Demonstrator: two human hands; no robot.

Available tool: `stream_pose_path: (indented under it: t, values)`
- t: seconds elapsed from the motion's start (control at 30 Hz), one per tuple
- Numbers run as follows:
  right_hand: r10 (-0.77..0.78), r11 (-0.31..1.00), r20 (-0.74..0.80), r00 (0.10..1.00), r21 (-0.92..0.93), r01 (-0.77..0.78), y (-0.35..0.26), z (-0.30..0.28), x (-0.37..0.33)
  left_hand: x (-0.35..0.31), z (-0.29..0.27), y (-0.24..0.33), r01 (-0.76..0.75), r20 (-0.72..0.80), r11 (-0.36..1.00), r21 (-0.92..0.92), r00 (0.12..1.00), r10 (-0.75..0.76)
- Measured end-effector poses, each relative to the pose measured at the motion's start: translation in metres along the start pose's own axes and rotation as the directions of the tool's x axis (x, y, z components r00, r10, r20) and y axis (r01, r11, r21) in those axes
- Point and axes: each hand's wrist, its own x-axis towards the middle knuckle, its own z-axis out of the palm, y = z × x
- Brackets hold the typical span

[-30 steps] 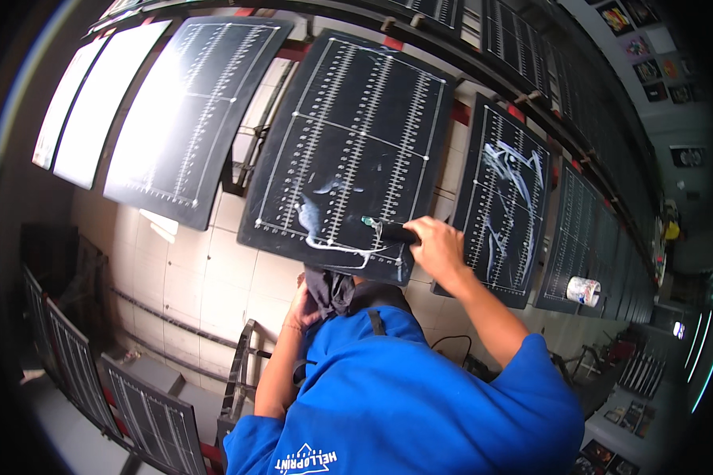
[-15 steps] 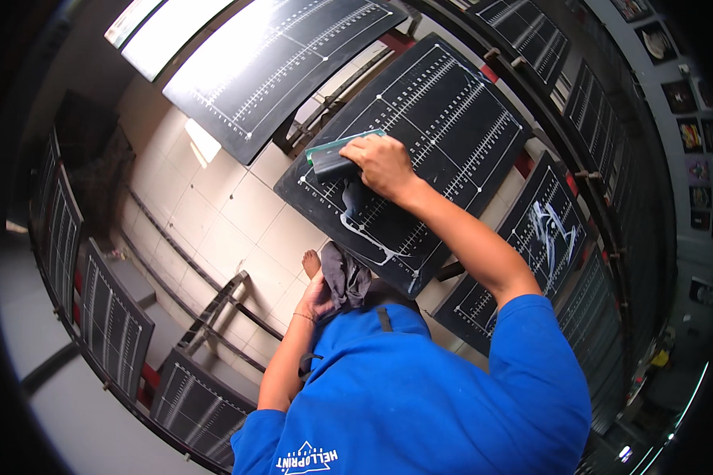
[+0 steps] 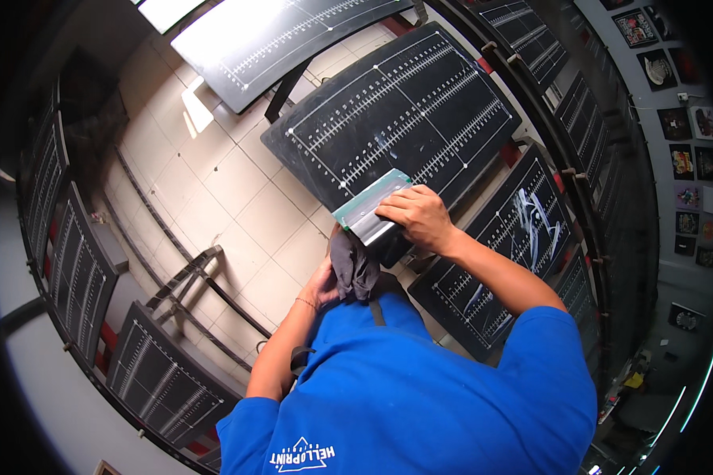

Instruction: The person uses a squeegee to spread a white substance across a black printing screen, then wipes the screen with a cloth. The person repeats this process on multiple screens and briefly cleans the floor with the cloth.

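My right hand (image 3: 422, 219) is closed round the grey handle of a squeegee (image 3: 370, 214) with a green blade. The squeegee is at the near end of a black printing board (image 3: 372, 99) marked with white rulers and grid lines. Whether its blade touches the surface is hard to tell. Close to my body, my left hand (image 3: 320, 285) grips a dark grey cloth (image 3: 352, 264), just below the squeegee. The cloth hides some of the left fingers.
To the right, another ruled board (image 3: 491, 257) carries white smears. A glossy board (image 3: 281, 39) stands at the far left, and more boards (image 3: 166, 376) sit on the lower left. Dark metal bars (image 3: 202, 273) cross above the tiled floor (image 3: 242, 190). Pictures (image 3: 657, 71) hang at the right.
My right hand has drawn the squeegee toward me, from the board's left part to its near end. The white streak there no longer shows. My left hand still has the cloth.
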Motion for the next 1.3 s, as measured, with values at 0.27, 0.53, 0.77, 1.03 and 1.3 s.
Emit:
stream_pose_path:
  t: [0.27, 0.53, 0.77, 1.03, 1.3]
  values:
    - [0.018, 0.998, 0.109, 0.994, -0.069, -0.010, -0.016, -0.027, -0.060, 0.010, 0.013, -0.052, -0.096, 0.081, 0.995, 0.015, 0.992, 0.094]
    - [-0.092, 0.992, 0.293, 0.952, -0.055, 0.113, 0.017, -0.053, -0.061, 0.021, 0.000, -0.075, -0.126, 0.121, 0.990, 0.070, 0.986, 0.117]
    - [0.030, 0.999, 0.434, 0.900, -0.053, -0.008, 0.091, -0.080, -0.017, 0.041, -0.008, -0.087, -0.106, 0.021, 0.993, 0.061, 0.994, 0.105]
    - [0.561, 0.642, 0.412, 0.718, 0.330, -0.692, 0.173, -0.074, -0.052, 0.046, -0.014, -0.076, -0.086, -0.021, 0.993, 0.084, 0.996, 0.088]
    - [0.838, 0.159, 0.253, 0.483, 0.733, -0.662, 0.124, -0.119, -0.156, 0.043, -0.029, -0.050, 0.098, -0.164, 0.970, 0.224, 0.984, -0.061]
